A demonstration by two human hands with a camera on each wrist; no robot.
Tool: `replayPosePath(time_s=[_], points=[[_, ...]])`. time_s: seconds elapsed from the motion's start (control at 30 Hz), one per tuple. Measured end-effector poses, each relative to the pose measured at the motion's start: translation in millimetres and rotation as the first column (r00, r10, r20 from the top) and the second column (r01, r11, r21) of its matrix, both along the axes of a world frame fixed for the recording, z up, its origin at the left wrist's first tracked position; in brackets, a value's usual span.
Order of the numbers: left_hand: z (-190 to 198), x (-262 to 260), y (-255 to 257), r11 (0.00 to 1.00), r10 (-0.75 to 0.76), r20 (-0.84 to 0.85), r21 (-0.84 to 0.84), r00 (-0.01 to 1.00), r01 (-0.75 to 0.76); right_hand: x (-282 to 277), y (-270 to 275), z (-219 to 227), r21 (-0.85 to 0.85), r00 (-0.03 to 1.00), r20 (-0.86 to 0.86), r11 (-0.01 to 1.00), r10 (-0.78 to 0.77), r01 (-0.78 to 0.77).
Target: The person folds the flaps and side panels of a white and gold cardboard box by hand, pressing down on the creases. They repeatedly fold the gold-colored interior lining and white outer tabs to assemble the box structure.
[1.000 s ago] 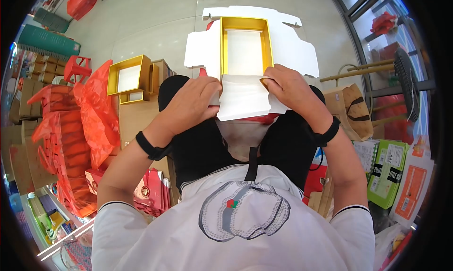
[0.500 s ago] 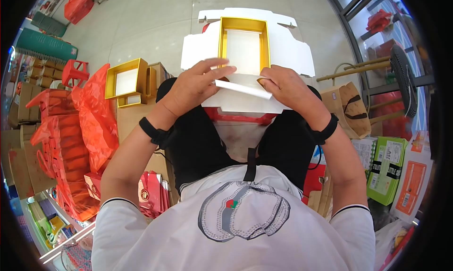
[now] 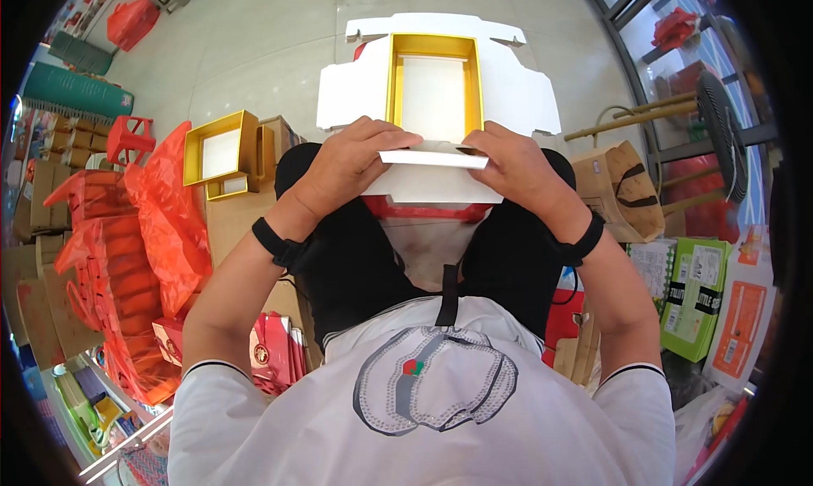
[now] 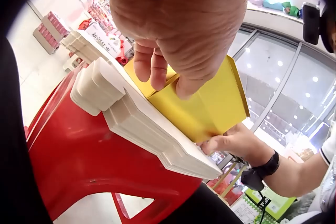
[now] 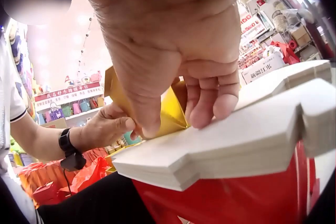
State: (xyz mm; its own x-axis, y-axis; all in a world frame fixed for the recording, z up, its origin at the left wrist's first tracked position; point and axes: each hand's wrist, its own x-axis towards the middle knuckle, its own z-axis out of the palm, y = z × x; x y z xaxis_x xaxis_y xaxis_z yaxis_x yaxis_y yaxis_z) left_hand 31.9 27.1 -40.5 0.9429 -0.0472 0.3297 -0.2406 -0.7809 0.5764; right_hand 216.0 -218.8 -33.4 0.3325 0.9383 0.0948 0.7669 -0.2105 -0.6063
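A gold cardboard box [image 3: 394,84] with a white inside lies on a stack of flat white card blanks [image 3: 351,96]. Its near end flap [image 3: 434,159] stands raised toward the box, gold on the outer face in the left wrist view [image 4: 210,103]. My left hand [image 3: 351,154] holds that flap at the left corner, thumb on the outer side and fingers over the edge. At the right corner, my right hand [image 3: 512,160] pinches the box between thumb and fingers. Under the stack is a red plastic stool [image 4: 100,155].
Folded gold boxes [image 3: 222,151] sit on cardboard at the left, beside red plastic bags [image 3: 169,223]. On the right are a brown paper bag [image 3: 622,190], a round-topped stool [image 3: 720,143] and a green box [image 3: 694,295]. My knees flank the red stool.
The near flap has gone from lying flat toward me to standing up at the box's end. My left hand has shifted from the left side onto the flap; my right hand stays at the right corner.
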Motion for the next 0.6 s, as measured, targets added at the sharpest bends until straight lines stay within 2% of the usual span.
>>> replayPosePath(time_s=[0.1,0.2,0.23,0.33,0.4,0.5,0.6], points=[[-1.6,1.1,-3.7,0.998,-0.023,0.023,-0.054,0.999,0.024,-3.3,-2.0,-4.2,0.030,1.000,0.001,0.999,-0.019,0.019],[-11.5,5.0,-9.4,0.977,-0.008,0.052,-0.212,0.999,0.018,-3.8,-1.6,-6.5,0.086,0.998,-0.037,0.995,-0.050,0.053],[-13.6,5.2,-10.6,0.969,0.018,0.036,-0.246,0.999,-0.009,-4.5,-0.2,-7.1,0.111,0.997,-0.059,0.992,-0.057,0.063],[-16.7,6.0,-16.9,0.939,0.103,-0.046,-0.324,0.994,-0.112,-5.4,0.8,-2.3,0.013,0.981,-0.148,0.991,-0.129,0.132],[-13.8,7.0,-21.0,0.918,0.179,-0.135,-0.333,0.975,-0.214,-5.4,0.7,-8.2,0.043,0.967,-0.205,0.986,-0.149,0.161],[-2.0,12.2,-26.4,0.825,0.243,-0.303,-0.435,0.921,-0.361,-7.6,3.5,-3.8,-0.002,0.937,-0.266,0.972,-0.229,0.237],[16.5,10.4,-34.3,0.897,0.307,-0.218,-0.258,0.926,-0.358,-14.5,6.3,11.3,-0.072,0.920,-0.233,0.949,-0.314,0.306]])
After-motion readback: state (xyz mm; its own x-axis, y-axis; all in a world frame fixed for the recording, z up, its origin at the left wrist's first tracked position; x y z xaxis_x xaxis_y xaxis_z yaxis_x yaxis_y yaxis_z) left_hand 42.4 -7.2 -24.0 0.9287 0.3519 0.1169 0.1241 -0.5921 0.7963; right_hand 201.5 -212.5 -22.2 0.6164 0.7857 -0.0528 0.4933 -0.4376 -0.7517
